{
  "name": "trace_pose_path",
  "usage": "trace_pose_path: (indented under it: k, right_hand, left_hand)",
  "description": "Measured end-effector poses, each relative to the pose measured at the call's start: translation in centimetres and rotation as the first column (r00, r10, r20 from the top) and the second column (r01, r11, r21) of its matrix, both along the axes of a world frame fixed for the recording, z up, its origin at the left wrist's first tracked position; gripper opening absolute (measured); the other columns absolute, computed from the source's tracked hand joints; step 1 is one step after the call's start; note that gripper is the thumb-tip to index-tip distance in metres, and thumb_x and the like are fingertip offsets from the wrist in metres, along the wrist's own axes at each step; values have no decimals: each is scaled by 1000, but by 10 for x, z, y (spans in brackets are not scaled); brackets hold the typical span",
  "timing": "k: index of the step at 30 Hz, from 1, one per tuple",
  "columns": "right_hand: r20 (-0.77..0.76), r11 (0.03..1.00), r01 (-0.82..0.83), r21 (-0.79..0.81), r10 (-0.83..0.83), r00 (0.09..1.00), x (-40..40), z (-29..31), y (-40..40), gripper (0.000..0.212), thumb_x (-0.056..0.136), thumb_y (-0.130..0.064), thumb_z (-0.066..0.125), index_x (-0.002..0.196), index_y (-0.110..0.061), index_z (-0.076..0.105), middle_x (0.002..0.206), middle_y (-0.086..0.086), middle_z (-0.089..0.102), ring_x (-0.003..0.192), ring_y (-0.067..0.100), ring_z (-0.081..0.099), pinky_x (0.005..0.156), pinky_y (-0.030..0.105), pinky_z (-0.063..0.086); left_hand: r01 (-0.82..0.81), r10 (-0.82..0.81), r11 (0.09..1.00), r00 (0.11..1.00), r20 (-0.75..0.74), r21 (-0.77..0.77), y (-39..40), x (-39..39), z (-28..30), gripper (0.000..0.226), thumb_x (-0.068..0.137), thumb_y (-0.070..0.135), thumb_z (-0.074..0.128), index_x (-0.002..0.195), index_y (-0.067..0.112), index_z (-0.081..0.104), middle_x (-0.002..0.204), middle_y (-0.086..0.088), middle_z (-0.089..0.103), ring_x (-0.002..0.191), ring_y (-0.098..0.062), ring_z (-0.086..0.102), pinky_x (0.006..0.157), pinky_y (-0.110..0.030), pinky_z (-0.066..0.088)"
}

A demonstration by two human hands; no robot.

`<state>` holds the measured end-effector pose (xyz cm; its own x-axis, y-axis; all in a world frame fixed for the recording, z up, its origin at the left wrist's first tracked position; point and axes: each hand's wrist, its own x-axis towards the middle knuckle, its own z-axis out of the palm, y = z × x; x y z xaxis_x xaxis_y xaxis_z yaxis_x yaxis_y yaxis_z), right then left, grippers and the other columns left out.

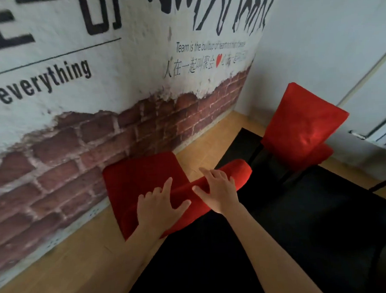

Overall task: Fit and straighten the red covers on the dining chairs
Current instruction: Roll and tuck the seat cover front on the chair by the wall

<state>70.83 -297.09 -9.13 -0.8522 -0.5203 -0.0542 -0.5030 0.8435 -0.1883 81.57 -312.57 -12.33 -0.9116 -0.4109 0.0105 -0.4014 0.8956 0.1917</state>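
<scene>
While both forearms reach up from the bottom edge of the frame, the left hand point(160, 206) and the right hand point(218, 189) lie side by side at the centre, on the rounded top edge of a chair back dressed in a red cover point(211, 185). The left hand rests with its fingers spread and nearly straight, palm down on the cloth, its fingertips pointing toward the upper right. The right hand, just beside it and a little higher in the frame, also lies flat with fingers splayed, holding nothing closed within them. The red seat point(140, 179) of the same chair shows beyond and to the left of the hands, close against the wall. A dark bench point(302, 230) fills the lower right of the frame, under and beside the right forearm. Wooden floor point(60, 274) runs along the lower left. Farther off, at the right of centre, a second chair point(301, 124) stands at the far end of the bench, its red cover wrinkled on the back. Behind everything, a brick-patterned wall point(76, 140) with black lettering covers the upper left, meeting a plain pale wall at the upper right.
</scene>
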Motion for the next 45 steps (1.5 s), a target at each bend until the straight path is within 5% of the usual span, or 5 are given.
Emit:
trace_pose_path:
  k: [3, 6, 14, 30, 45]
  right_hand:
    - [8, 988, -104, 113, 104, 995, -22, -8, 0, 76, 82, -77, 23, 133, -29, 51, 139, 0, 50, 137, 24, 32, 112, 62, 6]
    - [1, 979, -174, 109, 175, 985, -45, -8, 4, 83, 72, -85, 18, 116, -32, 63, 120, -6, 61, 121, 19, 47, 111, 55, 12]
    - [-100, 977, -212, 37, 214, 972, -58, -13, 14, 80, 71, -85, 14, 72, -22, 62, 70, -9, 58, 74, 11, 53, 103, 45, 32]
    - [-168, 999, 36, 24, -31, 985, 37, -25, 39, 65, 78, -80, 16, 60, -27, 47, 60, -12, 45, 70, 11, 43, 97, 40, 31]
    - [-202, 905, 420, 69, -399, 894, 185, -30, 23, 67, 73, -79, 12, 65, -24, 50, 63, -9, 47, 75, 17, 55, 93, 38, 33]
  left_hand:
    - [-15, 14, 999, 1000, -11, -32, 1, 0, -1, 103, 64, 86, 4, 149, 31, 24, 117, 2, 62, 100, -19, 59, 87, -36, 41]
    - [-30, 30, 999, 1000, -10, -37, 0, -1, 1, 101, 63, 87, 7, 139, 31, 41, 113, 4, 64, 97, -18, 60, 85, -34, 43]
    - [-31, 29, 999, 999, -36, -44, 0, 3, 0, 90, 64, 88, 13, 117, 30, 58, 99, 9, 65, 86, -14, 61, 79, -31, 45]
    - [244, -247, 969, 962, -117, -37, -27, 41, -1, 83, 63, 90, 21, 111, 36, 62, 88, 14, 65, 81, -9, 61, 70, -27, 44]
    - [586, -578, 810, 791, -200, -22, -68, 98, -5, 70, 63, 86, 35, 98, 34, 66, 83, 14, 68, 79, -8, 65, 64, -24, 43]
